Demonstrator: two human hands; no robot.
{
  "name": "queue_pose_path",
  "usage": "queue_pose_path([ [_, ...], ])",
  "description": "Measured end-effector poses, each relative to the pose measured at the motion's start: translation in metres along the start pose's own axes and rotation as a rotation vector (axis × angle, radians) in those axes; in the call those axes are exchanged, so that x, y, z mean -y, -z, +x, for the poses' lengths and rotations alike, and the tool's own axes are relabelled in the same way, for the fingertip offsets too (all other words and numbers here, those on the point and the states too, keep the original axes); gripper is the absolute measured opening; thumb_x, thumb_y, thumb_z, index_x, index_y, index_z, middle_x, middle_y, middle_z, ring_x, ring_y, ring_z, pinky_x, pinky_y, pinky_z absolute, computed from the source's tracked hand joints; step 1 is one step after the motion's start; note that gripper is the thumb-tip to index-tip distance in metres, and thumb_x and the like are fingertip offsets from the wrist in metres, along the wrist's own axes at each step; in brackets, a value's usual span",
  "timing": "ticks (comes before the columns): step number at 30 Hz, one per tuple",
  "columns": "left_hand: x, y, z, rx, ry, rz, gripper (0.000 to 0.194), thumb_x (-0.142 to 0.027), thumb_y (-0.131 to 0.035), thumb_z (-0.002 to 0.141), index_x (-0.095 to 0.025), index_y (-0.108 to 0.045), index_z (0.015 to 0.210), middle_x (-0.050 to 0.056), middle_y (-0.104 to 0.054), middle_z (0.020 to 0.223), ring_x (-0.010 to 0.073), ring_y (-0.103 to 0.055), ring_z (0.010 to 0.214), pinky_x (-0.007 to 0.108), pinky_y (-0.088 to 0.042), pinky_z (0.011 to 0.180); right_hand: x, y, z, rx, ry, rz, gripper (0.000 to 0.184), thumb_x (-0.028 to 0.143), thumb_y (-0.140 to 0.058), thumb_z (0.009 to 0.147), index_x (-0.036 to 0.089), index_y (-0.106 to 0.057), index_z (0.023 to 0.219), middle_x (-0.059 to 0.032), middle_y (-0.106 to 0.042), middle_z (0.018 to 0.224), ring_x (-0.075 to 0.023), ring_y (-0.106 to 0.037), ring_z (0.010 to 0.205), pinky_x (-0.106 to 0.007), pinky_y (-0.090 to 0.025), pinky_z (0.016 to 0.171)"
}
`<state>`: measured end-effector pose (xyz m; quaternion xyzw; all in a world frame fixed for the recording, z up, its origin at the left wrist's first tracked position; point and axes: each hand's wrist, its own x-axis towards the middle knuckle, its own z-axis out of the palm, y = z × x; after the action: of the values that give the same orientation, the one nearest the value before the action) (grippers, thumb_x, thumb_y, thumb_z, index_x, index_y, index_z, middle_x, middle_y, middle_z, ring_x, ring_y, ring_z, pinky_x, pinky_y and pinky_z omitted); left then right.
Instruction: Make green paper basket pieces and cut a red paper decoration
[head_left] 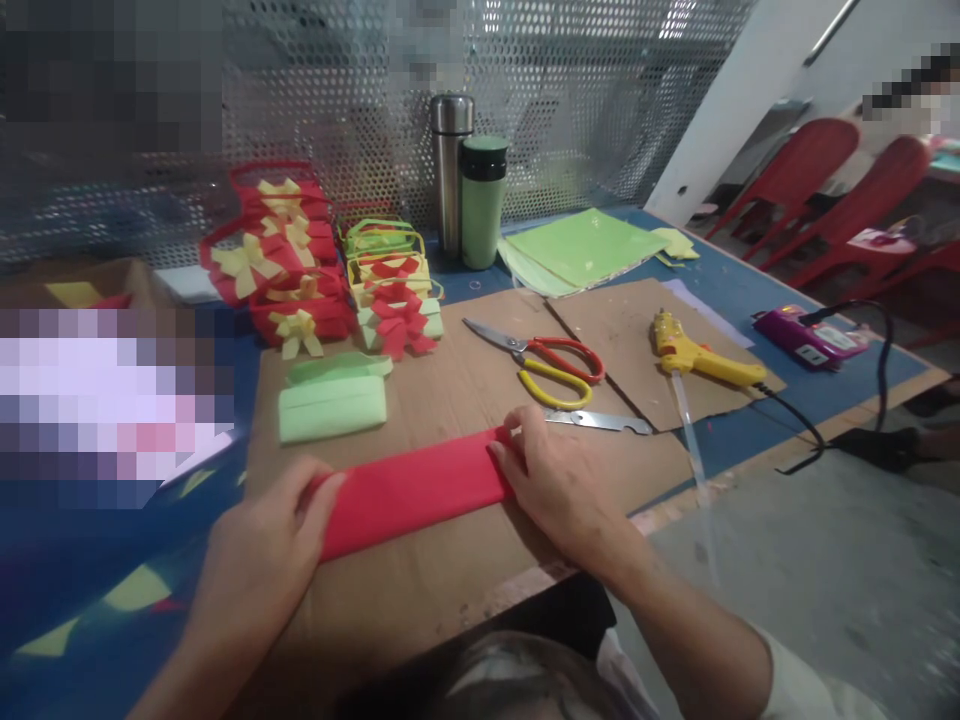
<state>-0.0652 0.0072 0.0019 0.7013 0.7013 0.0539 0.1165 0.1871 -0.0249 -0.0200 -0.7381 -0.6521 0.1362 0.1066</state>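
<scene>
A long folded strip of red paper (420,490) lies slantwise over the brown cardboard sheet (465,580). My left hand (262,540) grips its left end, thumb on top and the other fingers out of sight beneath or behind. At the right end, my right hand (555,480) pinches the strip between thumb and fingers. Just beyond that hand lie scissors (559,365) with one red and one yellow handle, and a flat metal blade (600,421). A folded light green paper piece (332,408) sits past the strip on the left.
Red paper baskets with yellow bows (289,265) and smaller ones with red bows (397,300) stand at the back left. Behind are a steel flask (452,170) and a green tumbler (484,205). A yellow glue gun (697,355) and purple power strip (810,338) lie right.
</scene>
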Motion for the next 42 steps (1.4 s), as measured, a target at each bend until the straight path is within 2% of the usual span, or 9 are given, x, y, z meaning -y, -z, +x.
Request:
queue_pose_path([
  [7,-0.005,-0.001,-0.001,0.001,0.010,0.101,0.029,-0.042,-0.040,0.092,-0.023,-0.061,0.087,0.005,-0.067,0.070,0.0254,-0.065,0.068,0.030,-0.037,0.063,0.000,0.001,0.000,0.007,-0.022,-0.011,0.010,0.029,-0.053,0.101,0.019,-0.054,0.104,-0.0096,-0.076,0.088,-0.0258,-0.072,0.079,-0.028,-0.028,0.056],
  [13,-0.017,-0.003,-0.009,0.008,0.038,0.222,0.022,-0.033,-0.046,0.100,-0.019,-0.062,0.105,0.007,-0.073,0.082,0.0267,-0.071,0.078,0.031,-0.041,0.065,-0.001,0.000,0.000,0.009,-0.042,-0.085,0.012,0.033,-0.054,0.101,0.020,-0.055,0.102,-0.0090,-0.076,0.085,-0.0276,-0.071,0.077,-0.029,-0.025,0.056],
  [17,-0.022,-0.005,-0.013,-0.010,0.075,0.254,0.027,-0.032,-0.048,0.102,-0.019,-0.059,0.123,0.007,-0.075,0.088,0.0287,-0.073,0.082,0.032,-0.044,0.065,-0.002,-0.002,0.001,0.012,-0.031,-0.099,0.012,0.032,-0.054,0.101,0.020,-0.055,0.101,-0.0085,-0.076,0.084,-0.0284,-0.071,0.075,-0.029,-0.025,0.057],
  [21,-0.023,-0.005,-0.016,-0.018,0.109,0.310,0.035,-0.032,-0.044,0.104,-0.019,-0.056,0.134,0.008,-0.076,0.084,0.0304,-0.075,0.081,0.033,-0.046,0.064,-0.002,-0.002,0.001,0.015,-0.021,-0.113,0.013,0.033,-0.052,0.101,0.020,-0.055,0.100,-0.0090,-0.076,0.084,-0.0288,-0.071,0.075,-0.028,-0.025,0.056],
  [30,-0.011,-0.008,-0.017,-0.086,0.012,0.164,0.027,-0.027,-0.043,0.102,-0.021,-0.064,0.119,0.006,-0.075,0.080,0.0236,-0.072,0.074,0.029,-0.041,0.062,-0.005,-0.004,0.000,-0.070,0.034,-0.109,0.013,0.033,-0.051,0.098,0.022,-0.056,0.093,-0.0075,-0.072,0.074,-0.0254,-0.068,0.065,-0.028,-0.023,0.054],
  [36,-0.013,-0.007,-0.017,-0.054,0.068,0.160,0.021,-0.027,-0.044,0.102,-0.019,-0.062,0.110,0.007,-0.072,0.080,0.0245,-0.070,0.071,0.030,-0.038,0.061,-0.005,-0.003,-0.001,-0.030,0.029,-0.134,0.015,0.033,-0.050,0.100,0.021,-0.057,0.095,-0.0084,-0.073,0.078,-0.0244,-0.066,0.066,-0.029,-0.022,0.055],
  [42,-0.008,-0.003,-0.022,-0.057,0.076,0.021,0.019,-0.024,-0.045,0.100,-0.019,-0.060,0.111,0.006,-0.072,0.086,0.0247,-0.069,0.080,0.032,-0.042,0.069,-0.010,-0.010,0.000,-0.082,0.074,-0.112,0.014,0.032,-0.049,0.098,0.021,-0.055,0.091,-0.0079,-0.072,0.077,-0.0244,-0.067,0.068,-0.029,-0.024,0.056],
])
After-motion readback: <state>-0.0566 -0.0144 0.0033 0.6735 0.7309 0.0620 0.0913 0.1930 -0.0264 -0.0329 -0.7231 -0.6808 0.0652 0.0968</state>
